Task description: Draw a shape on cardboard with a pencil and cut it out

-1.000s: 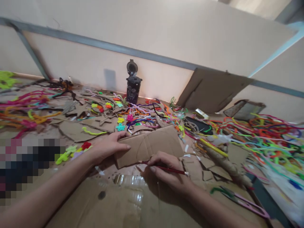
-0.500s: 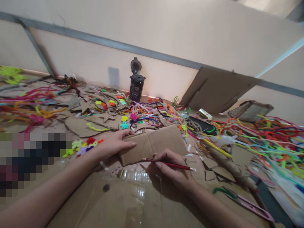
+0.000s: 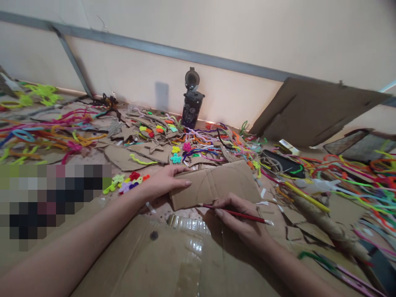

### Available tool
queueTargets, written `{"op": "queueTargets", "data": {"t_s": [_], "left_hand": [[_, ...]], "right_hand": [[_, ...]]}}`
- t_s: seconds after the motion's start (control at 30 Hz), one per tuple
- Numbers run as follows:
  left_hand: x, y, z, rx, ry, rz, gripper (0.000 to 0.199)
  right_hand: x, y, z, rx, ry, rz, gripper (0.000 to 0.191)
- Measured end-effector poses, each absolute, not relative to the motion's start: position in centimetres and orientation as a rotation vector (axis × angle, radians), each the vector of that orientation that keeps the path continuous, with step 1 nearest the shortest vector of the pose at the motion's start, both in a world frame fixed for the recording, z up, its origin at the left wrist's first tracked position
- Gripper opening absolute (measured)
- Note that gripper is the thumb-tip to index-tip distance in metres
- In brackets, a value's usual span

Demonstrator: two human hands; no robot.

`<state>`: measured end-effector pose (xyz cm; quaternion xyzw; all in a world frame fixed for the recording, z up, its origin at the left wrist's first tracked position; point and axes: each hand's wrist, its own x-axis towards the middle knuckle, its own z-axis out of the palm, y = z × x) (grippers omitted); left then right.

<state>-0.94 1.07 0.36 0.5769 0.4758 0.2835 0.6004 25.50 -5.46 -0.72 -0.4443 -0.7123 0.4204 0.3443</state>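
A rectangular piece of brown cardboard point(image 3: 230, 181) is tilted up in front of me, with a faint curved line drawn on its face. My left hand point(image 3: 167, 180) grips its left end, thumb on the front and the other fingers partly hidden behind. In my right hand point(image 3: 239, 214) is a dark red pencil point(image 3: 247, 216), pinched between thumb and fingers. The pencil's tip is at the cardboard's lower edge, near the curved line's lower end. Below both hands lies a larger cardboard sheet point(image 3: 133, 255) with shiny clear tape on it.
Behind the cardboard, a black canister point(image 3: 190, 110) stands with its lid up. Fuzzy coloured flowers point(image 3: 130, 183) lie left, near a blurred-out patch. Pipe cleaners and cardboard scraps spread around. At right are a glue gun stick-like yellow rod point(image 3: 306, 197), a cardboard tube point(image 3: 321, 222) and pink-handled scissors point(image 3: 355, 280).
The view has turned to the left, so everything sits further right in the picture. Both hands keep their hold, and the pencil tip stays near the cardboard's lower edge.
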Motion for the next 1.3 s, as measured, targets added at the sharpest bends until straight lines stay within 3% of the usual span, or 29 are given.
{"op": "queueTargets", "data": {"t_s": [1.3], "left_hand": [[-0.86,0.84,0.71,1.317,1.17,0.646,0.061]], "right_hand": [[25.56,-5.12,-0.93,-1.237,-1.699,1.021,0.019]]}}
